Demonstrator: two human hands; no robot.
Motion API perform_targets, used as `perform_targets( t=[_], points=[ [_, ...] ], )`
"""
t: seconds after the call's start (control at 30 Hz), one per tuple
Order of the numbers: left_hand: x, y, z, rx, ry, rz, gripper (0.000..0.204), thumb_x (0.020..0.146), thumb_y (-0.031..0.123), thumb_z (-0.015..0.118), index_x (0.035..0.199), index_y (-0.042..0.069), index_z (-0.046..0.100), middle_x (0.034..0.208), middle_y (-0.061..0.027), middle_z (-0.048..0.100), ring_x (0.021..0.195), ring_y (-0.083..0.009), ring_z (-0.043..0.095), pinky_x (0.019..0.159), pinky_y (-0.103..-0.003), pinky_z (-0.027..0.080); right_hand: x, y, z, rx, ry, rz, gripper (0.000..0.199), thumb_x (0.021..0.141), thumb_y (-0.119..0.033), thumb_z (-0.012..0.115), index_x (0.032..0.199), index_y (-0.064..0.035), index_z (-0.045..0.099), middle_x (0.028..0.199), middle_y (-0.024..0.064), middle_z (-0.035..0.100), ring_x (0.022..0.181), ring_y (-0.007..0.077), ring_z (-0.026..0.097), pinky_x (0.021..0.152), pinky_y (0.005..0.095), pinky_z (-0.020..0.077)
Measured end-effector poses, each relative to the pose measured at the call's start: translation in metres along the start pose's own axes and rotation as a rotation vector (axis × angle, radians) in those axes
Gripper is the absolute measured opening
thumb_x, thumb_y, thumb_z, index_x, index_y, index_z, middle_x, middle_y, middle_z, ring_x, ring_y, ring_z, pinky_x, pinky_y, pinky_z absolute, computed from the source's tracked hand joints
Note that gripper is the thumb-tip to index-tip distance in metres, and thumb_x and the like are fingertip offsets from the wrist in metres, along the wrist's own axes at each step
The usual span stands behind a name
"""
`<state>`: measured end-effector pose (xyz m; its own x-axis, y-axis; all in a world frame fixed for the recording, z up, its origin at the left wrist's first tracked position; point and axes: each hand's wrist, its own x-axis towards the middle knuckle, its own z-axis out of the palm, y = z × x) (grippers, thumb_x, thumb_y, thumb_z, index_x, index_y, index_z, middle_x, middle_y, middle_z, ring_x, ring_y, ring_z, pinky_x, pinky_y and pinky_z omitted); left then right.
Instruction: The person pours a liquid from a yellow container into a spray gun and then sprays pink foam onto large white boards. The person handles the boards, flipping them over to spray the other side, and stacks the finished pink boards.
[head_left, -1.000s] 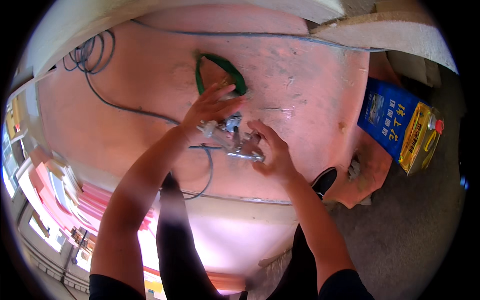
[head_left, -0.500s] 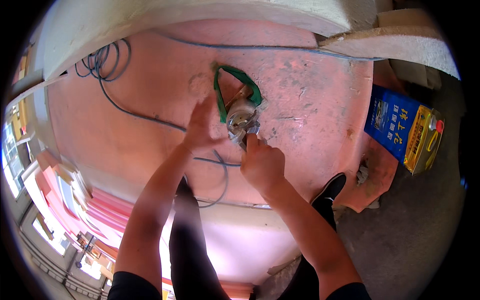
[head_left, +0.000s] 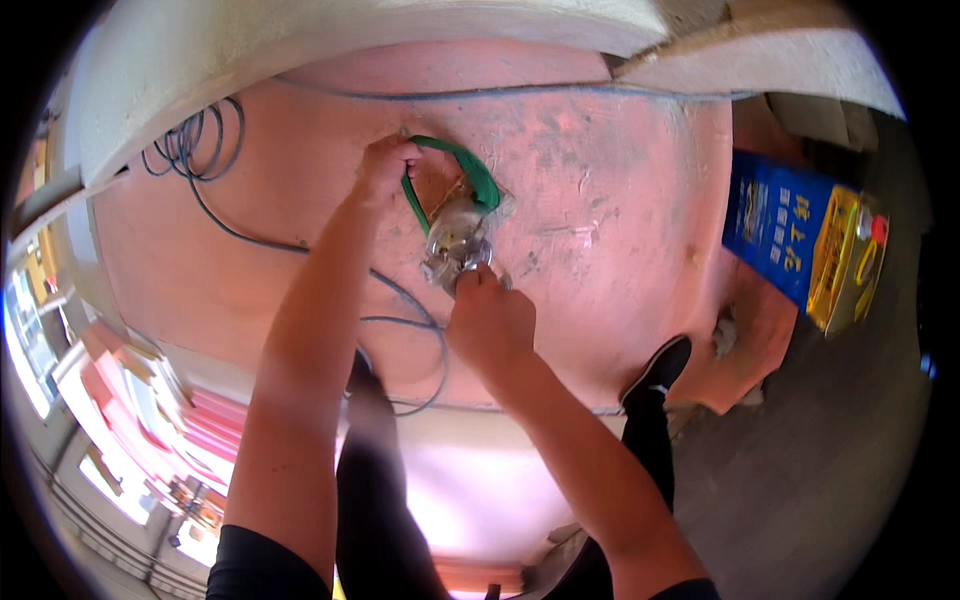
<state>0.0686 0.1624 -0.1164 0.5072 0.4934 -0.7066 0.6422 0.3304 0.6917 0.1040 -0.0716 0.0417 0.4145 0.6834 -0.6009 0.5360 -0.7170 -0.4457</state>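
A metal-bodied tool (head_left: 461, 238) lies in front of me on a pinkish sheet, its kind unclear to me. From its far end a green band (head_left: 474, 172) stretches out in a loop. My left hand (head_left: 384, 166) is closed on the far left bend of this band, with the fingertips pinched together. My right hand (head_left: 492, 318) wraps the near end of the tool, and its fingers hide the part they grip.
The pink sheet (head_left: 290, 170) spreads under the work. A dark cable (head_left: 235, 234) runs across it from a coil at the far left. A blue and yellow can (head_left: 785, 235) stands at the right. A pale curved panel (head_left: 330, 45) borders the far side.
My left hand has moved away from me, from beside the tool to the band's far end, and closed on it. The right hand still holds the tool.
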Motion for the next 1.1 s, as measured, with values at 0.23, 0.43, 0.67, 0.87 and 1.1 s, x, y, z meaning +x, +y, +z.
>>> perform_targets(
  t=[0.23,0.43,0.67,0.87,1.1],
  points=[
    [-0.101,0.056,0.003,0.103,-0.134,-0.076,0.028,0.092,0.023,0.064,0.072,0.004,0.061,0.065,-0.0029,0.056,0.057,-0.0115,0.052,0.053,-0.029,0.039,0.009,-0.016,-0.020,0.019,-0.159,0.078,0.017,0.082,-0.015,0.062,0.092,-0.0052,0.072,0.103,0.0174,0.072,0.084,0.0302,0.073,0.070,0.0408,0.0582],
    [-0.141,0.051,0.022,0.538,0.105,0.013,0.044,0.094,0.039,0.062,0.071,0.002,0.063,0.065,-0.0144,0.063,0.058,-0.0259,0.058,0.057,-0.041,0.045,0.011,-0.021,-0.035,-0.021,-0.284,0.131,0.022,0.085,-0.017,0.062,0.101,-0.0087,0.074,0.104,0.0149,0.073,0.094,0.0276,0.073,0.077,0.0377,0.0582],
    [-0.189,0.063,0.043,0.482,0.300,0.098,0.038,0.088,0.039,0.070,0.075,0.003,0.069,0.072,-0.0161,0.070,0.066,-0.0294,0.069,0.064,-0.039,0.051,0.014,-0.029,-0.040,-0.039,-0.276,0.148,0.023,0.084,-0.022,0.063,0.099,-0.0103,0.075,0.103,0.0115,0.074,0.096,0.0269,0.072,0.079,0.0368,0.0580],
    [-0.218,0.056,0.064,0.383,0.433,0.067,0.035,0.089,0.036,0.068,0.075,0.003,0.071,0.075,-0.0169,0.071,0.072,-0.0291,0.071,0.066,-0.036,0.053,0.019,-0.032,-0.040,-0.024,-0.288,0.141,0.022,0.085,-0.023,0.064,0.098,-0.0092,0.075,0.107,0.0120,0.073,0.098,0.0270,0.072,0.080,0.0367,0.0574],
    [-0.244,-0.011,0.058,0.109,0.361,0.348,0.011,0.089,0.002,0.064,0.094,0.003,0.054,0.092,-0.0101,0.070,0.083,-0.0162,0.065,0.080,-0.029,0.050,0.007,-0.017,-0.048,-0.002,-0.273,0.093,0.038,0.079,-0.027,0.071,0.106,-0.0006,0.069,0.107,0.0153,0.072,0.097,0.0302,0.072,0.081,0.0375,0.0573]
  ],
)
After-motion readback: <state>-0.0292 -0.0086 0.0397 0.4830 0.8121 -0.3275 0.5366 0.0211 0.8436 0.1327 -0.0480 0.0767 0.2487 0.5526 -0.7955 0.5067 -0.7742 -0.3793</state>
